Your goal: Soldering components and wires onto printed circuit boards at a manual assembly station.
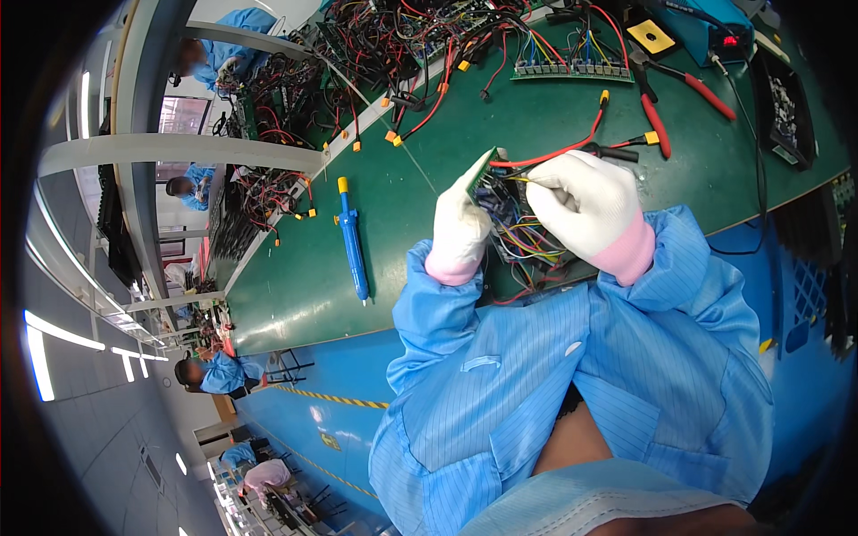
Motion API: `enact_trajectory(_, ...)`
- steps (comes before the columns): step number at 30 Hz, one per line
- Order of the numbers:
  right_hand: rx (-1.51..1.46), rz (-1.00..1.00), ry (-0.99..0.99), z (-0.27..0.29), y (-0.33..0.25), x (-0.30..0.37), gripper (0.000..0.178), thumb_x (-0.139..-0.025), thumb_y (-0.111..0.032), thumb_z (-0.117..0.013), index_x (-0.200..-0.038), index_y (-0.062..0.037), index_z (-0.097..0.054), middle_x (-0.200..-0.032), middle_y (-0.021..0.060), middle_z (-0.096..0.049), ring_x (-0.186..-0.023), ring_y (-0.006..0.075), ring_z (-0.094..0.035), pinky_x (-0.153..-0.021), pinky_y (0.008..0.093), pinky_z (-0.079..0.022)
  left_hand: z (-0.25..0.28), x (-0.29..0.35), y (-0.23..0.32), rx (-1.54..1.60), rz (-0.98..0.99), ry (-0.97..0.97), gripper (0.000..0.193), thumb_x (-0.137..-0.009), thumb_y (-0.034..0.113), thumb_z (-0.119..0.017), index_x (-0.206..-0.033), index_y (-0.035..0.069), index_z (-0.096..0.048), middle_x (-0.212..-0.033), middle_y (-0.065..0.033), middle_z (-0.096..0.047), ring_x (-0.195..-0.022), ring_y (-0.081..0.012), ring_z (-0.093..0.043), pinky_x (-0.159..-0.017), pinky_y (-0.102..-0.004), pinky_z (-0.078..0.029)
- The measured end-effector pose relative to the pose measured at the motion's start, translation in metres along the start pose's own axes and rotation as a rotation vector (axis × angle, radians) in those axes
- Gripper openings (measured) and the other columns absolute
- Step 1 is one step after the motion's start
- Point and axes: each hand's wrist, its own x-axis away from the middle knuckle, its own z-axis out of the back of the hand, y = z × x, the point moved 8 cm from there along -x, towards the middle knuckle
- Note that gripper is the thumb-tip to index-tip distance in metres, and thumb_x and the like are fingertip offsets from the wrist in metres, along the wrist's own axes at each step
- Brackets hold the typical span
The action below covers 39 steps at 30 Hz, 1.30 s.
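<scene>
Both my hands wear white gloves with pink cuffs. My left hand [459, 225] is closed on the edge of a green circuit board [482, 171], which is tilted up on its side. Right of the board, the fingers of my right hand [585, 204] pinch together at a thin yellow wire [515, 178]; its end is hidden by the glove. A thick red cable [572, 146] runs from behind the board to a yellow connector [605, 96]. Below and between my hands lies a bundle of coloured wires [527, 238], partly covering other boards.
A blue desoldering pump [352, 246] lies left on the green table [295, 290]. Red-handled cutters [656, 125], a wired board [572, 73], a yellow sponge [651, 37] and a blue soldering station [706, 34] stand beyond. A black tray [786, 112] is right; heaped wired boards [357, 54] lie far left.
</scene>
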Motion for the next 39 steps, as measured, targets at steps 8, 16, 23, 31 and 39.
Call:
enact_trajectory(8,-0.149,0.007,-0.015,0.005,0.024,-0.02,0.005,-0.077,-0.003,-0.062,-0.081,-0.0034,-0.065,-0.071,0.0028,-0.06,-0.058,0.0121,-0.049,-0.055,0.0264,-0.04,-0.021,-0.026,0.06,-0.677,-0.012,-0.182,0.077,-0.056,0.019,-0.082,-0.128,0.005,-0.057,-0.114,-0.0098,-0.062,-0.1,-0.0209,-0.058,-0.084,-0.0301,-0.047)
enact_trajectory(16,-0.271,-0.439,-0.264,-0.019,0.139,-0.01,0.012,-0.079,-0.004,-0.064,-0.09,-0.0016,-0.066,-0.076,0.0014,-0.062,-0.067,0.0096,-0.053,-0.063,0.0243,-0.044,-0.053,-0.048,0.035,-1.246,-0.356,-0.187,0.065,-0.056,0.024,-0.083,-0.118,0.012,-0.065,-0.096,-0.0056,-0.063,-0.083,-0.0215,-0.059,-0.075,-0.0305,-0.048)
enact_trajectory(23,-0.336,-0.537,-0.272,-0.026,0.151,0.001,0.013,-0.08,-0.001,-0.063,-0.092,-0.0001,-0.067,-0.081,0.0029,-0.065,-0.072,0.0097,-0.055,-0.068,0.0214,-0.047,-0.044,-0.047,0.016,-1.225,-0.347,-0.145,0.061,-0.058,0.03,-0.081,-0.114,0.013,-0.065,-0.1,-0.0046,-0.061,-0.086,-0.024,-0.058,-0.076,-0.0324,-0.048)
enact_trajectory(31,-0.344,-0.528,-0.25,-0.029,0.135,0.009,0.011,-0.08,0.001,-0.063,-0.091,0.0005,-0.066,-0.086,0.0047,-0.065,-0.077,0.0105,-0.057,-0.071,0.0212,-0.047,-0.036,-0.036,0.026,-1.107,-0.421,-0.195,0.061,-0.057,0.031,-0.082,-0.113,0.011,-0.066,-0.1,-0.0052,-0.064,-0.087,-0.0231,-0.059,-0.078,-0.0322,-0.048)
enact_trajectory(39,-0.25,-0.317,-0.149,-0.023,0.108,0.012,0.01,-0.079,0.001,-0.064,-0.089,0.0011,-0.066,-0.092,0.0069,-0.064,-0.08,0.0135,-0.058,-0.073,0.0235,-0.047,-0.029,-0.024,0.034,-0.931,-0.47,-0.214,0.062,-0.057,0.031,-0.084,-0.111,0.007,-0.067,-0.099,-0.0057,-0.066,-0.088,-0.0211,-0.061,-0.078,-0.0311,-0.049)
